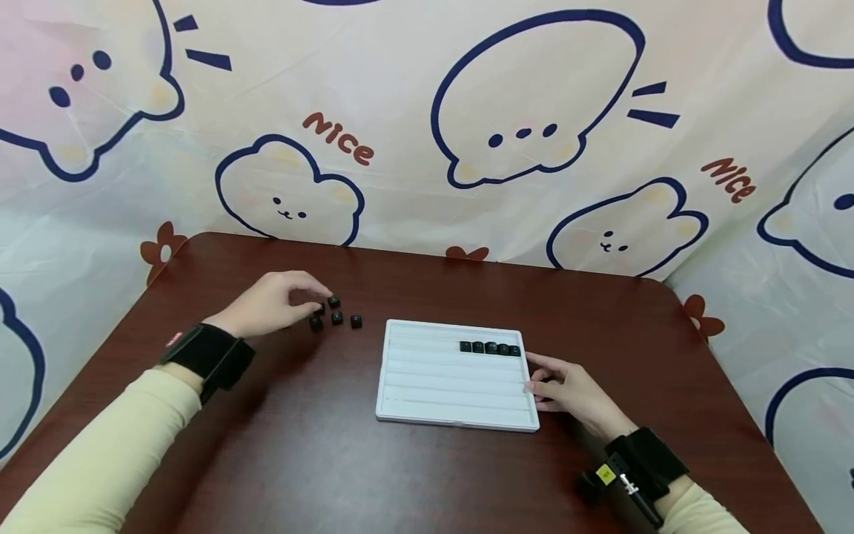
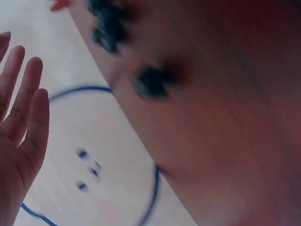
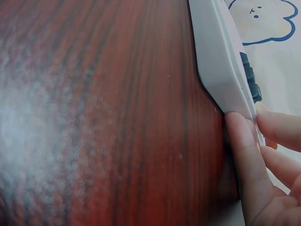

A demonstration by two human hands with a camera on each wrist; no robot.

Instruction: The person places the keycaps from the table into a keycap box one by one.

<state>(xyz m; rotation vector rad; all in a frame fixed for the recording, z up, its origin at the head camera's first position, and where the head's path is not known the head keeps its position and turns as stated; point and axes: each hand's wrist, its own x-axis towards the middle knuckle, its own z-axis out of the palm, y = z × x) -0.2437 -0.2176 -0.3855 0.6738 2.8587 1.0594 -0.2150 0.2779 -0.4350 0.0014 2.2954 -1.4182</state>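
Observation:
My left hand [image 1: 272,304] reaches over the back left of the table, thumb and forefinger spread beside several loose black cubes [image 1: 336,318]. In the left wrist view its fingers [image 2: 32,113] are extended, and the dark cubes [image 2: 151,83] look blurred. A white tray [image 1: 454,405] with shallow parallel grooves lies right of the loose pieces. Several black cubes [image 1: 491,348] stand side by side at the right end of one of its upper grooves. My right hand [image 1: 577,389] grips the tray's right edge, the thumb [image 3: 244,141] pressed against its side wall [image 3: 218,80].
The dark brown wooden table [image 1: 300,460] extends around the tray. Behind it hangs a pale cloth [image 1: 400,200] printed with cartoon faces, meeting the table's far edge. Black bands [image 1: 210,360] wrap both wrists.

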